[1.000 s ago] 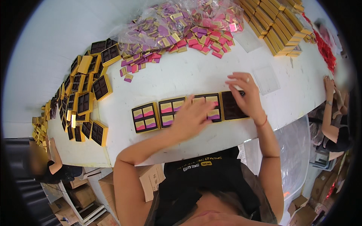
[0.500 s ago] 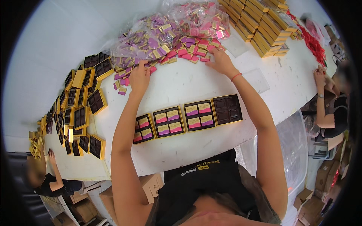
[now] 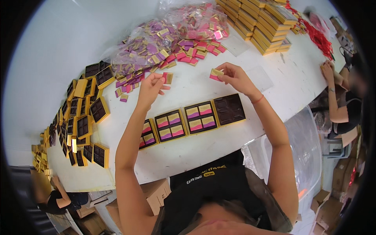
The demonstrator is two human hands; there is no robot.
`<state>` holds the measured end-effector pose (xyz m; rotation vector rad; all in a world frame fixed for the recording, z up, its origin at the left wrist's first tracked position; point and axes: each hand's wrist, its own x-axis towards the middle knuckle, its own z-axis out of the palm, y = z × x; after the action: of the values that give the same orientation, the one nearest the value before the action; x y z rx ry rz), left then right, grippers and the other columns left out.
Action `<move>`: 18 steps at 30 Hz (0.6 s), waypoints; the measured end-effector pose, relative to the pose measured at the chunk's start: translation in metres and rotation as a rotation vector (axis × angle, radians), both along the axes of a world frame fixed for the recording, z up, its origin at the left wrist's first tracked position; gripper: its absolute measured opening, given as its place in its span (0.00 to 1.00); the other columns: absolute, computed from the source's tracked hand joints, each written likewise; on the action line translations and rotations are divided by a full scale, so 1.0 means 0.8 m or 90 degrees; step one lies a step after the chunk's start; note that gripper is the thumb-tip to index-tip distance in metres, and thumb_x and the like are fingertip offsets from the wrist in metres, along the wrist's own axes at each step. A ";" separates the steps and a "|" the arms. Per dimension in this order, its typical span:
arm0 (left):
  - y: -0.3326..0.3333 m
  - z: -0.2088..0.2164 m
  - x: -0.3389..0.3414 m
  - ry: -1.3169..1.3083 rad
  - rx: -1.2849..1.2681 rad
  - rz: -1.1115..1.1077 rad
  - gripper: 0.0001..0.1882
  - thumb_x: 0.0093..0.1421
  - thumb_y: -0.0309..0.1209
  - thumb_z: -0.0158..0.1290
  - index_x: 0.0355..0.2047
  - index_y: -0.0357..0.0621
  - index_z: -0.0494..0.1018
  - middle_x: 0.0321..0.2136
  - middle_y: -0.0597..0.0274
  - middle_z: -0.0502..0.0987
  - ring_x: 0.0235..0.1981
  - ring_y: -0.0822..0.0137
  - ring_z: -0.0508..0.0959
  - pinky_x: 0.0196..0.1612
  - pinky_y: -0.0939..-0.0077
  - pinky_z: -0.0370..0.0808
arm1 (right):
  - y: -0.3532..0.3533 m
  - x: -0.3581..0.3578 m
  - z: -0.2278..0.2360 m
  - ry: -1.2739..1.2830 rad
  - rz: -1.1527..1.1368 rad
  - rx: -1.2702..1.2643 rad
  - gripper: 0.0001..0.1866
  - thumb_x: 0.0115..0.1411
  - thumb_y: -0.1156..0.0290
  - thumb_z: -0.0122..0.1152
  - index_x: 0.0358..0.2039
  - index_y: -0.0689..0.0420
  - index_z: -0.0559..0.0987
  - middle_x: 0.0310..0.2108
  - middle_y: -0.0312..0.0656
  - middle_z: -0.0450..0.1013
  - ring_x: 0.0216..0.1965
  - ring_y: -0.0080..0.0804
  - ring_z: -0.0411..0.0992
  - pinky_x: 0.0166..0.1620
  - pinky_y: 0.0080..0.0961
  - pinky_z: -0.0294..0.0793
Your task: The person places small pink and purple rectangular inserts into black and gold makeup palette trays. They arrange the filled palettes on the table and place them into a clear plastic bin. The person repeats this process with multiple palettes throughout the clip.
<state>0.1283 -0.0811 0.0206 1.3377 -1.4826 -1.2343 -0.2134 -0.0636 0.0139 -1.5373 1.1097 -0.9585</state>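
Toward ten o'clock from the table's middle, grasps a pink-and-gold wrapped piece [image 3: 168, 78] in the left hand [image 3: 150, 89], pinched by one edge between thumb and fingers. Toward two o'clock, pinches a second wrapped piece [image 3: 215, 74] in the right hand [image 3: 237, 78], by its right end. Seem light, flat and fairly stiff, probably slick on the wrapper and liable to crack under a hard squeeze; best taken by two opposite edges, with gentle fingertips. As for edges, at nine o'clock, note the heap of dark trays [image 3: 99, 110], tilted and overlapping, easy to knock. At eleven, skirt the loose wrapped pieces [image 3: 192, 51] beside the clear plastic bags [image 3: 156, 29]. Across the middle, mind the raised rims of the row of trays [image 3: 203, 130], partly behind the left forearm [image 3: 133, 129]. For moving, use the white table [image 3: 188, 90] between hands and row. At one o'clock, stop short of the stacked yellow boxes [image 3: 266, 33]; at three, meet the unfilled last tray [image 3: 229, 109].
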 end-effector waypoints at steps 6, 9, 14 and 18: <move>0.055 0.029 -0.097 0.099 0.141 -0.180 0.11 0.67 0.31 0.51 0.48 0.43 0.71 0.33 0.60 0.81 0.30 0.75 0.78 0.31 0.82 0.73 | 0.073 -0.041 0.002 -0.091 0.005 0.052 0.13 0.64 0.76 0.57 0.49 0.60 0.78 0.34 0.31 0.76 0.33 0.14 0.70 0.38 0.14 0.71; 0.072 0.034 -0.137 0.086 0.153 -0.216 0.07 0.65 0.29 0.53 0.42 0.43 0.69 0.30 0.64 0.79 0.30 0.77 0.75 0.33 0.83 0.71 | 0.087 -0.055 -0.003 -0.067 0.006 0.041 0.14 0.66 0.78 0.54 0.51 0.63 0.77 0.40 0.34 0.77 0.39 0.17 0.73 0.43 0.17 0.74; 0.081 0.003 -0.172 0.076 0.144 -0.129 0.10 0.61 0.22 0.56 0.40 0.41 0.67 0.29 0.64 0.75 0.28 0.78 0.75 0.30 0.83 0.70 | 0.100 -0.056 -0.023 -0.101 -0.016 0.003 0.13 0.64 0.78 0.56 0.49 0.63 0.78 0.38 0.37 0.78 0.37 0.18 0.75 0.42 0.18 0.75; 0.105 -0.003 -0.194 0.147 0.072 -0.068 0.10 0.61 0.21 0.56 0.41 0.39 0.69 0.34 0.62 0.73 0.30 0.75 0.76 0.32 0.82 0.73 | 0.098 -0.054 -0.030 -0.025 -0.036 -0.057 0.11 0.60 0.77 0.59 0.43 0.62 0.81 0.33 0.38 0.79 0.32 0.18 0.73 0.37 0.19 0.74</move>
<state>-0.0272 0.0026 0.0182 1.1557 -1.3523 -1.5071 -0.2563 0.0147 -0.0099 -1.5597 1.0998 -1.0849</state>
